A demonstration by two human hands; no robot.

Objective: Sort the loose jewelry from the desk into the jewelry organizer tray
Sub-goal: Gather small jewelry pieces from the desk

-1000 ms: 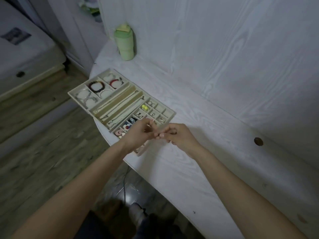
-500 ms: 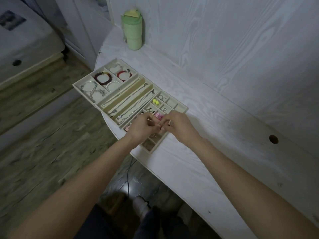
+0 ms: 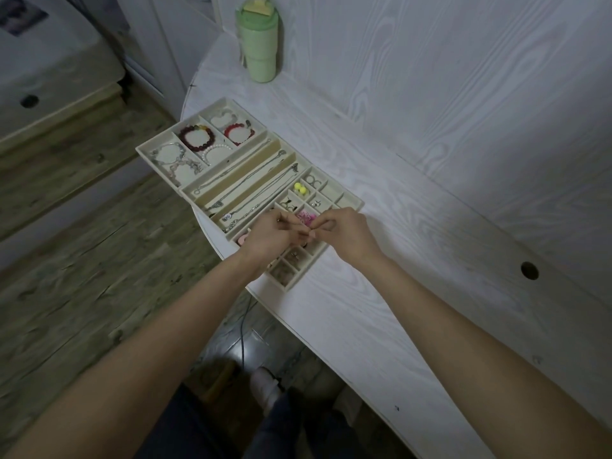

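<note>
A beige jewelry organizer tray (image 3: 159, 144) lies on the white desk (image 3: 414, 260), overhanging its left edge. Bracelets (image 3: 198, 137) fill its far-left compartments, thin chain necklaces (image 3: 251, 183) lie in the long middle slots, and yellow earrings (image 3: 300, 188) and a pink flower piece (image 3: 306, 217) sit in the small squares. My left hand (image 3: 270, 238) and my right hand (image 3: 347, 236) meet fingertip to fingertip over the small compartments, pinching one tiny piece of jewelry between them. It is too small to identify. The hands hide several small compartments.
A green tumbler (image 3: 258, 44) stands at the desk's far corner by the white wall. A round cable hole (image 3: 529, 270) sits in the desk to the right. Wooden floor (image 3: 82, 260) lies to the left, and my legs and a foot show below the desk edge.
Both hands have moved together from the desk's edge beside the tray to over its small compartments, still pinching the tiny piece. The camera has shifted, so the tray sits more central.
</note>
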